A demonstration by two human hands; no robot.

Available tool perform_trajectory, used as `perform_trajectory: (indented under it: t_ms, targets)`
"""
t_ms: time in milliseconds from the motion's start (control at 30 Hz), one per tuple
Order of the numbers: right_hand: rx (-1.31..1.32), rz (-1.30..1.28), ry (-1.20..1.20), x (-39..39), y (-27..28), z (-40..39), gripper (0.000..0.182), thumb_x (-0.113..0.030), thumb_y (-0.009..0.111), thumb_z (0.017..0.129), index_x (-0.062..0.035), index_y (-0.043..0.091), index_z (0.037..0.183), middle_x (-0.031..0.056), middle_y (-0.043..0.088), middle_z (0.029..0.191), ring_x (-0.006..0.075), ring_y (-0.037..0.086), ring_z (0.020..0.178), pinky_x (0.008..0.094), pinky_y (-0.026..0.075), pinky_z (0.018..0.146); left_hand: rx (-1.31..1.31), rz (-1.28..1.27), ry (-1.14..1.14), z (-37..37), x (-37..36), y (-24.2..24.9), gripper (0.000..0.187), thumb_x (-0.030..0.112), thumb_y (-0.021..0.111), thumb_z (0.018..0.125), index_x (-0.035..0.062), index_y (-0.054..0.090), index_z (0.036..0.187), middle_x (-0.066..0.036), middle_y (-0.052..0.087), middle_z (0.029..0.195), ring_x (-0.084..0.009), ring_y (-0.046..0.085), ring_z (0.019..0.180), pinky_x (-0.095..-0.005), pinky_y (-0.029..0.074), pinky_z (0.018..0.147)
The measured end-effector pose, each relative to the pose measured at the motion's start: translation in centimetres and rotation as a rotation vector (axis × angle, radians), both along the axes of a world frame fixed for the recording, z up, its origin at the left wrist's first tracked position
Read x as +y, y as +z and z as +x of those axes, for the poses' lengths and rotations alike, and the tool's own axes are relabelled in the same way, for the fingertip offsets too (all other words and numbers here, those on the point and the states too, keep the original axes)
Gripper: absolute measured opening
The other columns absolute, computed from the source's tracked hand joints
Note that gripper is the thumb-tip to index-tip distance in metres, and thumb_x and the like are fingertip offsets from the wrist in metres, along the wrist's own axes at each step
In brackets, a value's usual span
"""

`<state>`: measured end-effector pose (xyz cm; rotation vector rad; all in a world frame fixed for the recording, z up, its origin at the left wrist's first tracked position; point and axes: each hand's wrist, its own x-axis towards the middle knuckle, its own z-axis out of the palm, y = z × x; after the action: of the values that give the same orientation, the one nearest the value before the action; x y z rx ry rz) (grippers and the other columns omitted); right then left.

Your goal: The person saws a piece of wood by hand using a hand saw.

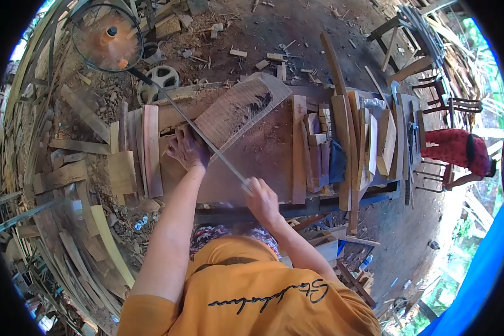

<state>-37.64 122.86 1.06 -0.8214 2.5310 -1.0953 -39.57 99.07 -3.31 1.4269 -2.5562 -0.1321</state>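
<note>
A long, thin handsaw (227, 163), its blade seen nearly edge-on, runs slantwise up to the left from my right hand (261, 200). That hand is closed around its near end, over the front part of the workbench (263, 162). A thick, rough-faced wooden plank (235, 112) lies at a slant on the bench, and the blade crosses its lower left end. My left hand (186, 150) rests at that end, just left of the blade, fingers spread and pointing away from me. What lies under its palm is hidden.
Upright boards (152, 145) stand left of my left hand. Wood blocks and planks (346, 145) crowd the bench's right side. A round fan (107, 38) stands at the upper left, near a spoked wheel (161, 78). A person in red (451, 147) is at the far right by chairs.
</note>
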Motion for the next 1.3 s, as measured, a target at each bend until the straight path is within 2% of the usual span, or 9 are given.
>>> perform_trajectory:
  t_ms: [133, 300, 500, 733, 900, 1000, 1100, 1200, 1300]
  targets:
    - [-0.012, 0.116, 0.034, 1.7, 0.4, 1.1, 0.03, -0.007, 0.067, 0.078, -0.0075, 0.052, 0.105, 0.0156, 0.056, 0.083, 0.0366, 0.063, 0.078, 0.0451, 0.053, 0.066, -0.038, -0.049, -0.023, 0.5, -0.1, -0.4, 0.035, 0.038, 0.043, 0.096, 0.0208, 0.063, 0.119, -0.006, 0.062, 0.116, -0.0287, 0.05, 0.111, -0.0492, 0.027, 0.1]
    - [0.04, 0.002, 0.046, -6.2, -0.1, -2.6, 0.018, -0.011, 0.067, 0.083, -0.0047, 0.055, 0.095, 0.0188, 0.058, 0.082, 0.0406, 0.061, 0.076, 0.0469, 0.05, 0.064, -0.01, -0.022, -0.023, 0.3, 0.0, 0.6, 0.036, 0.037, 0.043, 0.096, 0.0189, 0.063, 0.118, -0.007, 0.061, 0.116, -0.0287, 0.05, 0.109, -0.0491, 0.026, 0.1]
    - [-0.044, 0.151, 0.038, 3.4, 1.4, 0.9, 0.022, -0.008, 0.065, 0.081, -0.0052, 0.053, 0.1, 0.0167, 0.058, 0.084, 0.0388, 0.063, 0.08, 0.0466, 0.052, 0.066, -0.039, 0.06, 0.004, 0.2, -0.4, 0.3, 0.043, 0.043, 0.046, 0.091, 0.0168, 0.059, 0.122, -0.009, 0.06, 0.116, -0.031, 0.051, 0.107, -0.0478, 0.027, 0.096]
    - [0.079, -0.058, 0.03, -5.7, -0.5, -2.1, 0.023, -0.006, 0.065, 0.08, -0.0051, 0.056, 0.101, 0.0154, 0.059, 0.084, 0.0358, 0.064, 0.076, 0.0433, 0.053, 0.064, -0.029, -0.024, -0.019, 0.3, -0.1, 0.5, 0.036, 0.038, 0.04, 0.097, 0.016, 0.062, 0.115, -0.009, 0.06, 0.113, -0.0298, 0.051, 0.107, -0.0508, 0.025, 0.099]
    - [0.02, 0.098, 0.01, 2.9, 1.2, 0.8, 0.017, -0.013, 0.067, 0.086, -0.0047, 0.056, 0.096, 0.0144, 0.058, 0.081, 0.0355, 0.063, 0.073, 0.042, 0.052, 0.062, -0.028, 0.095, 0.014, -0.2, 0.0, 0.8, 0.036, 0.037, 0.04, 0.097, 0.0142, 0.061, 0.114, -0.011, 0.06, 0.113, -0.0299, 0.05, 0.107, -0.0516, 0.024, 0.1]
    - [0.005, 0.111, 0.007, 1.6, 1.3, 0.7, 0.018, -0.017, 0.068, 0.089, -0.0046, 0.057, 0.093, 0.0143, 0.058, 0.081, 0.0352, 0.063, 0.072, 0.0418, 0.052, 0.061, 0.016, -0.024, -0.037, 0.5, 0.3, 0.3, 0.038, 0.039, 0.038, 0.097, 0.0141, 0.061, 0.115, -0.011, 0.059, 0.113, -0.0304, 0.05, 0.108, -0.051, 0.024, 0.101]
    - [0.063, -0.021, 0.035, -5.3, -0.3, -2.3, 0.024, -0.008, 0.065, 0.083, -0.0045, 0.053, 0.103, 0.0166, 0.058, 0.084, 0.0385, 0.062, 0.077, 0.0447, 0.052, 0.063, -0.065, 0.031, -0.01, -0.2, 0.2, 1.2, 0.038, 0.039, 0.038, 0.097, 0.0142, 0.061, 0.114, -0.011, 0.06, 0.112, -0.0312, 0.049, 0.109, -0.0504, 0.024, 0.102]
    - [0.066, 0.017, 0.07, -5.4, -0.2, -2.5, 0.031, -0.004, 0.063, 0.079, -0.0049, 0.051, 0.108, 0.0172, 0.058, 0.085, 0.0398, 0.062, 0.079, 0.0457, 0.052, 0.065, -0.024, 0.025, -0.012, -0.2, 0.2, 0.9, 0.037, 0.039, 0.039, 0.098, 0.0139, 0.062, 0.112, -0.011, 0.06, 0.111, -0.0316, 0.049, 0.108, -0.0502, 0.024, 0.101]
    - [0.077, 0.084, 0.042, 1.6, 0.8, 0.2, 0.021, -0.01, 0.069, 0.082, -0.0041, 0.055, 0.097, 0.0161, 0.057, 0.085, 0.0374, 0.062, 0.078, 0.0436, 0.052, 0.064, 0.023, 0.05, 0.029, -0.4, 0.2, 0.6, 0.037, 0.04, 0.039, 0.098, 0.0134, 0.062, 0.11, -0.011, 0.06, 0.111, -0.0314, 0.049, 0.108, -0.0501, 0.024, 0.101]
